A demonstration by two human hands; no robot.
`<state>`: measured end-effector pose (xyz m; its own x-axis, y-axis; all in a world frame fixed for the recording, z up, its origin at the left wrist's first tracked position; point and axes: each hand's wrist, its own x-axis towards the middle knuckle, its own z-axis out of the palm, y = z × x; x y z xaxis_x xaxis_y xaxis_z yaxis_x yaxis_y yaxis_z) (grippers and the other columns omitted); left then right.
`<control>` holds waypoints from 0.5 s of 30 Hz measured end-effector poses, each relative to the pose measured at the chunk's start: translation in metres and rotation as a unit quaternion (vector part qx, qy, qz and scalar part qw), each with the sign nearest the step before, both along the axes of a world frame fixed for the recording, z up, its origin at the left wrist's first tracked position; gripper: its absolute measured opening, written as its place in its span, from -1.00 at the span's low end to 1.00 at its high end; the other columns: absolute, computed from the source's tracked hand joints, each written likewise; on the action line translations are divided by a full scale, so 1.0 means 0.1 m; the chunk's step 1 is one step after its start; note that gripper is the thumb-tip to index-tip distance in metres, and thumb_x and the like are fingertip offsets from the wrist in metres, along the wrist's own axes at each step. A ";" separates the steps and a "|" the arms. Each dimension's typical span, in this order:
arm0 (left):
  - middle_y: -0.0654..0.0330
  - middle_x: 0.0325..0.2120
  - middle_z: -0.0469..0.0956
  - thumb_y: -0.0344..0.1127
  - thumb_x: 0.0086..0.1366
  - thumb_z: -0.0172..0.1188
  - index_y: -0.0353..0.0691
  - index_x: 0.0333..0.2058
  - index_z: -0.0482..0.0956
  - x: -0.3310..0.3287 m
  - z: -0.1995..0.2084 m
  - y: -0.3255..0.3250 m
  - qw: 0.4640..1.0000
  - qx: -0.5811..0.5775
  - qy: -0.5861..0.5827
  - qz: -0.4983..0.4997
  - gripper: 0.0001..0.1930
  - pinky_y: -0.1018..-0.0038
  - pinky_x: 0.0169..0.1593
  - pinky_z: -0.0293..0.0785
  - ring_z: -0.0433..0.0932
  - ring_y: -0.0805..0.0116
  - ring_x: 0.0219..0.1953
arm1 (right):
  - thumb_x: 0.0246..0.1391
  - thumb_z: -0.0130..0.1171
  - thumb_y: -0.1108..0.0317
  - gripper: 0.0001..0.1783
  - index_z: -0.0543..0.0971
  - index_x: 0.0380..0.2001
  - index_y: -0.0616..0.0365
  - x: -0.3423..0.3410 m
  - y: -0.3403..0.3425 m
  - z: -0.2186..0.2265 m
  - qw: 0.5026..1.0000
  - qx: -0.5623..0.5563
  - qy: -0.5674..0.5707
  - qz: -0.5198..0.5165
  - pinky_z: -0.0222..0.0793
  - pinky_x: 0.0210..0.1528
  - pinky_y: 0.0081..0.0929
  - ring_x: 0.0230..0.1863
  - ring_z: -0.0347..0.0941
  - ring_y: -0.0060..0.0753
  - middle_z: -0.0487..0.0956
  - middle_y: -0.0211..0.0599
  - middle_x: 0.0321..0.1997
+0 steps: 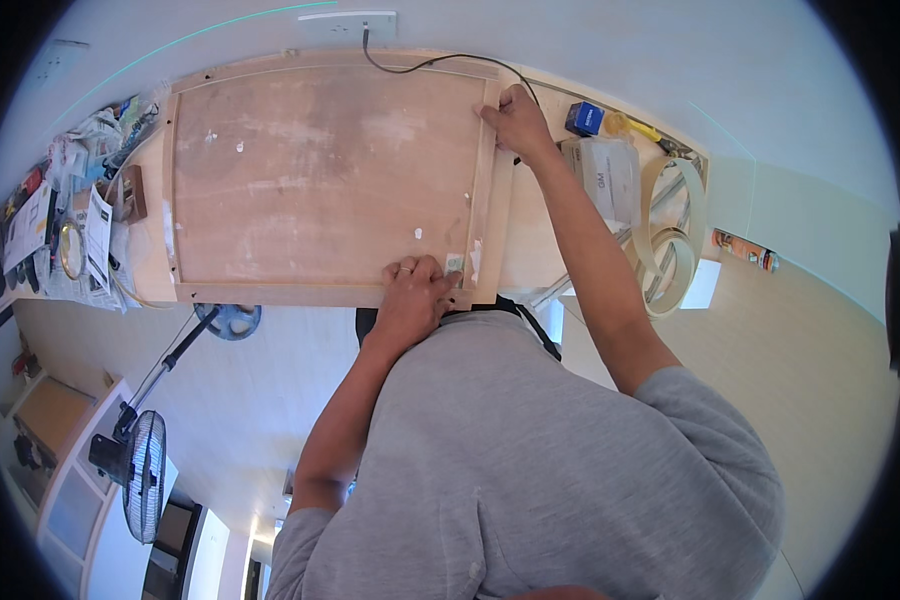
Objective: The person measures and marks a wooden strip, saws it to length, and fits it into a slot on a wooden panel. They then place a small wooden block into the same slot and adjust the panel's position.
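A large framed wooden panel (320, 180) lies flat on the workbench in front of me, its surface smudged and whitish in places. A pale wooden strip (484, 190) runs along its right side. Near the panel's front right corner, my left hand (417, 292) has its fingers bent over the edge, with a ring on one finger. At the far right corner my right hand (518, 125) is closed on the strip's far end; its fingertips are partly hidden. A small pale patch (454, 263) shows beside the left fingertips.
Right of the panel sit a blue box (584, 119), a plastic-wrapped pack (607, 180) and coiled edge banding (670, 265). Papers and plastic bags (90, 215) crowd the left end. A black cable (440, 60) runs from a wall socket (348, 26). A fan (145, 475) stands at lower left.
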<state>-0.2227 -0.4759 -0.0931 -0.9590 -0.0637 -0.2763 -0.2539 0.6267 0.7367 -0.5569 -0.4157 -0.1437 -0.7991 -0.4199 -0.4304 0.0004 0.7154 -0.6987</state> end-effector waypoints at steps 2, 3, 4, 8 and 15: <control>0.24 -0.20 0.44 -0.30 0.11 0.49 0.03 0.08 0.71 0.00 0.00 0.00 1.000 0.004 -0.002 0.001 -0.50 0.07 0.21 0.15 0.42 0.20 -0.01 | 0.09 0.46 0.05 -0.46 0.46 -0.15 0.26 0.01 0.00 -0.06 1.000 -0.002 0.011 -0.008 0.56 -0.37 -0.27 -0.39 0.62 -0.22 0.62 -0.16 -0.35; 0.24 -0.20 0.44 -0.30 0.11 0.49 0.03 0.08 0.71 0.00 0.00 0.01 1.000 0.005 -0.002 0.000 -0.51 0.08 0.21 0.15 0.42 0.20 -0.01 | 0.09 0.46 0.05 -0.45 0.46 -0.14 0.27 0.01 0.00 -0.08 1.000 -0.003 0.017 -0.011 0.57 -0.36 -0.26 -0.39 0.62 -0.22 0.62 -0.16 -0.35; 0.24 -0.20 0.44 -0.30 0.11 0.49 0.03 0.08 0.71 0.00 0.01 0.01 1.000 0.006 -0.002 0.000 -0.51 0.08 0.20 0.15 0.42 0.20 -0.01 | 0.09 0.46 0.06 -0.45 0.46 -0.13 0.27 0.02 0.01 -0.10 1.000 -0.002 0.028 -0.006 0.57 -0.34 -0.26 -0.38 0.62 -0.21 0.62 -0.15 -0.34; 0.23 -0.21 0.43 -0.32 0.11 0.47 -0.04 0.05 0.73 0.01 0.02 0.01 1.000 0.003 0.005 0.007 -0.54 0.10 0.21 0.16 0.41 0.20 -0.02 | 0.08 0.45 0.08 -0.46 0.47 -0.12 0.28 0.02 0.03 -0.12 1.000 -0.002 0.022 -0.008 0.56 -0.25 -0.26 -0.33 0.63 -0.20 0.63 -0.14 -0.31; 0.24 -0.21 0.43 -0.31 0.10 0.49 0.02 0.08 0.72 0.00 0.02 0.00 1.000 0.002 -0.002 0.002 -0.50 0.09 0.19 0.15 0.41 0.21 -0.02 | 0.10 0.44 0.07 -0.46 0.47 -0.11 0.29 0.04 0.05 -0.13 0.999 -0.021 0.035 -0.007 0.54 -0.16 -0.27 -0.28 0.62 -0.19 0.64 -0.14 -0.29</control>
<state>-0.2228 -0.4754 -0.0916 -0.9576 -0.0670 -0.2802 -0.2597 0.6222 0.7385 -0.5530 -0.4105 -0.1567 -0.8321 -0.4253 -0.3561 -0.0398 0.6860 -0.7265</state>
